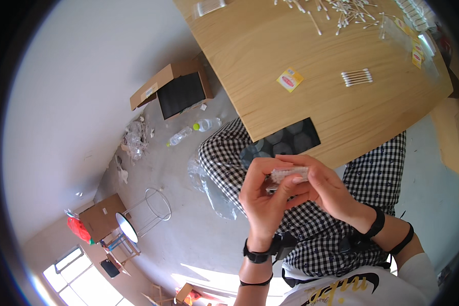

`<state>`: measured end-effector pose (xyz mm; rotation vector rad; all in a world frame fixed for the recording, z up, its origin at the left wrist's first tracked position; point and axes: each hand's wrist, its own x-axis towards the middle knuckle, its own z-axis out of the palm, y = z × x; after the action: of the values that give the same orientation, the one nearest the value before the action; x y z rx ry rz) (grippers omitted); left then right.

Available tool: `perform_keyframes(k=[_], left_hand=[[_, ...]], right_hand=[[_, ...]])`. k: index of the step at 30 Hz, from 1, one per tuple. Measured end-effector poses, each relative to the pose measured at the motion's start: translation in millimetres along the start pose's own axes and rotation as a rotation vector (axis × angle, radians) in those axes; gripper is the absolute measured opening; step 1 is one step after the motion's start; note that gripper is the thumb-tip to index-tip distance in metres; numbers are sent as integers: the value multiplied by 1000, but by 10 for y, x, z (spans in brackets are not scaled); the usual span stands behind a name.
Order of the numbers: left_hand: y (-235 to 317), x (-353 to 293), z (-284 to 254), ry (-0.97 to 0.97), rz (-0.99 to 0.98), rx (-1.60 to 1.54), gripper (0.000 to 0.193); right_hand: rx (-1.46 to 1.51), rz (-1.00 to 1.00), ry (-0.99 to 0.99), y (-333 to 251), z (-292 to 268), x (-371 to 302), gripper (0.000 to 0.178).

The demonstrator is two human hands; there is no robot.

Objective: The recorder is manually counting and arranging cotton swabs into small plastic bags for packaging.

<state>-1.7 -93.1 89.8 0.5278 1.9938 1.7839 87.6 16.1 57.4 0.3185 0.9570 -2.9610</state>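
Above my lap, a small clear plastic pack of cotton swabs (289,175) is held between both hands. My left hand (264,198) closes on its left side, while my right hand (332,193) closes round the right side with the thumb across the front. Fingers hide much of the pack. On the wooden table (270,56) beyond lie a short row of cotton swabs (357,77) and a yellow and white card (290,79) with a red oval. A dark tray with round shapes (285,140) sits at the near table edge, just behind my hands.
Loose cotton swabs (349,13) are heaped at the far edge, beside stacked clear packs (415,15) and more yellow cards (417,53). Left on the floor are an open cardboard box (176,89), plastic bottles (206,124), crumpled plastic (136,137) and a round-topped metal stool (127,227).
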Motion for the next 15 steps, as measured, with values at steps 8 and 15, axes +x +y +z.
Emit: perform_keyframes(k=[8, 15], left_hand=[[-321, 326, 741, -171, -12, -90, 10], [-371, 339, 983, -187, -169, -227, 12]], right_hand=[[-434, -157, 138, -753, -757, -232, 54], [-377, -87, 202, -790, -1069, -288, 44]])
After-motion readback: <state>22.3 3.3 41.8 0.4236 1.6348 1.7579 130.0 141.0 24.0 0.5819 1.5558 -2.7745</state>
